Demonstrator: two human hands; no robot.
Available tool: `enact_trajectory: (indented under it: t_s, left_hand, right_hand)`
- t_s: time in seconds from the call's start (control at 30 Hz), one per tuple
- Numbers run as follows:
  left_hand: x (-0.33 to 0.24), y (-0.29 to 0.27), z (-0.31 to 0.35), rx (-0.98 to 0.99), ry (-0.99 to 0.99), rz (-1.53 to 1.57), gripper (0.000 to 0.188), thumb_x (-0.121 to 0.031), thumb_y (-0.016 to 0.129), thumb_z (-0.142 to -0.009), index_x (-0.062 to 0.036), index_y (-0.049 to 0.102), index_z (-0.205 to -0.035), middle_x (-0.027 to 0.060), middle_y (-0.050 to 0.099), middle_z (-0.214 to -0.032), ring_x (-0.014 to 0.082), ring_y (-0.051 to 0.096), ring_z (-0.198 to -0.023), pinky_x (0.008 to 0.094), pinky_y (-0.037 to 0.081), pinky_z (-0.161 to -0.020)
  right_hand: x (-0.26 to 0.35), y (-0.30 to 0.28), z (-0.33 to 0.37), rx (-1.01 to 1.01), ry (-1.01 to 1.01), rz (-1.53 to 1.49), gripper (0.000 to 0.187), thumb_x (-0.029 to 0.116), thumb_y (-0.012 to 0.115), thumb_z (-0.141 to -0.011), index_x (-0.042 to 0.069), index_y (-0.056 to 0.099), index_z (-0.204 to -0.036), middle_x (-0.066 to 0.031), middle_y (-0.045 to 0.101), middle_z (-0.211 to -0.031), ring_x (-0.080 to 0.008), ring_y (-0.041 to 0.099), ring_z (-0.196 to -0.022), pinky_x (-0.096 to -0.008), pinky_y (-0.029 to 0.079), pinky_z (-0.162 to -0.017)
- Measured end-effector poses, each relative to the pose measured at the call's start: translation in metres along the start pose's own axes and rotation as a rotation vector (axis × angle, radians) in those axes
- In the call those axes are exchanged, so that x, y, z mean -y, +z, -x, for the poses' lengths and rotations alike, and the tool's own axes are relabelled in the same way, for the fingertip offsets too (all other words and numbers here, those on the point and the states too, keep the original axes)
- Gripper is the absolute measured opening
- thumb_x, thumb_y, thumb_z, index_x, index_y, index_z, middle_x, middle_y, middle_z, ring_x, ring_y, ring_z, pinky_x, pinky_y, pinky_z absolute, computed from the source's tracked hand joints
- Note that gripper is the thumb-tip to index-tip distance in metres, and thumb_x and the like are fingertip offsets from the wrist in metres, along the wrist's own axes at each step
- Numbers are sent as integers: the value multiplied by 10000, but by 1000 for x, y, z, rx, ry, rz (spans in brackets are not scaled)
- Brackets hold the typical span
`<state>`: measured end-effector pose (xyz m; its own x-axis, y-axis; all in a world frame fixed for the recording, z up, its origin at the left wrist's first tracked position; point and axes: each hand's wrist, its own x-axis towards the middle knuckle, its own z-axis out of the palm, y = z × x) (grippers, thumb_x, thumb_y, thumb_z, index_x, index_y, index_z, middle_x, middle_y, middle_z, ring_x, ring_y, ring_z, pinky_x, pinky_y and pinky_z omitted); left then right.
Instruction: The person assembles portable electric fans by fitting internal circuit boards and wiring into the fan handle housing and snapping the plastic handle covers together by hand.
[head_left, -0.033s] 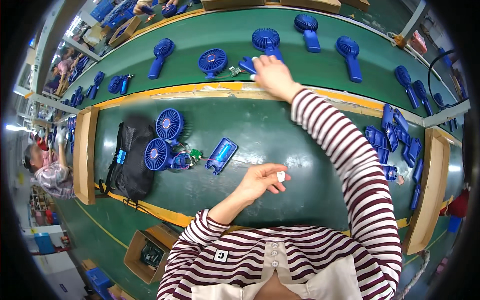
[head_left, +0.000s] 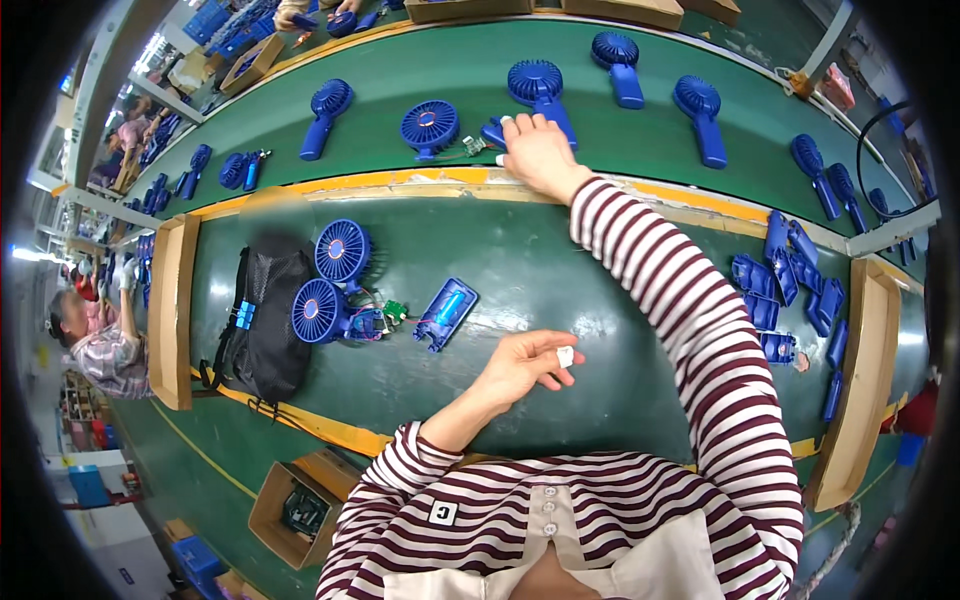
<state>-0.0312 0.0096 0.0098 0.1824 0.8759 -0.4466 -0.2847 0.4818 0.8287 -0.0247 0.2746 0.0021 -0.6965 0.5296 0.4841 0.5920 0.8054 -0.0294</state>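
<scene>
My right hand (head_left: 543, 155) reaches over the green belt, white coverings on its fingertips. Its thumb and fingers close around a blue fan handle (head_left: 491, 131), partly hidden by the hand. Beside that lies a round fan head (head_left: 430, 125) with a small wired circuit board (head_left: 472, 146). A whole handheld fan (head_left: 536, 82) lies just beyond my fingers. Low over the table, my left hand (head_left: 518, 368) is open with loosely bent fingers and a white covering at one fingertip. To its left is a blue handle shell (head_left: 445, 312) with a blue cylindrical cell inside.
Two fan heads (head_left: 342, 250) with exposed wires sit beside a black bag (head_left: 272, 320) on the table (head_left: 620, 350). Blue shell pieces (head_left: 776, 270) pile up at the right. Cardboard trays (head_left: 858, 385) border both sides. More fans (head_left: 698, 110) lie along the belt (head_left: 375, 130).
My right hand has moved slightly left and toward me at the blue fan handle. My left hand stays nearly still.
</scene>
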Motion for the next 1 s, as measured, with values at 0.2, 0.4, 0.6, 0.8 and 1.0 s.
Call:
enact_trajectory:
  t_s: [0.2, 0.4, 0.6, 0.8, 1.0]
  left_hand:
    - [1, -13, 7, -100, 52, 26, 287, -86, 499, -870, 17, 540, -1135, 149, 625, -993, 180, 623, -748, 253, 508, -634]
    - [-7, -14, 6, -148, 110, 152, 283, -114, 514, -876, 33, 540, -1117, 172, 620, -983, 207, 627, -756, 288, 528, -641]
    - [0, -4, 6, -121, 67, 170, 294, -110, 523, -863, 29, 532, -1121, 169, 619, -992, 211, 631, -752, 282, 530, -641]
    - [12, -2, 13, -111, 42, 160, 297, -127, 523, -864, 3, 536, -1131, 123, 630, -988, 152, 620, -739, 257, 514, -633]
    - [4, -6, 13, -155, 64, 210, 312, -154, 537, -862, 13, 527, -1126, 121, 626, -975, 149, 613, -738, 260, 510, -633]
  right_hand:
    - [4, -5, -23, 354, 254, -52, 324, 120, 598, -675, -31, 595, -961, -227, 561, -1024, -345, 589, -906, -400, 495, -759]
    - [-31, -33, -17, 163, 570, -291, 219, 148, 575, -696, 3, 639, -847, -240, 615, -894, -373, 604, -854, -436, 485, -756]
    - [-15, -15, -11, 279, 322, -223, 443, 293, 646, -719, -20, 513, -1002, -240, 559, -992, -367, 574, -923, -429, 478, -786]
    - [8, -4, -18, 262, 737, -58, 375, 197, 567, -768, -30, 500, -1059, -206, 586, -998, -339, 599, -919, -410, 495, -773]
    - [-7, -31, -17, 389, 740, -220, 399, 248, 679, -653, 35, 621, -985, -222, 552, -1096, -321, 573, -992, -374, 479, -819]
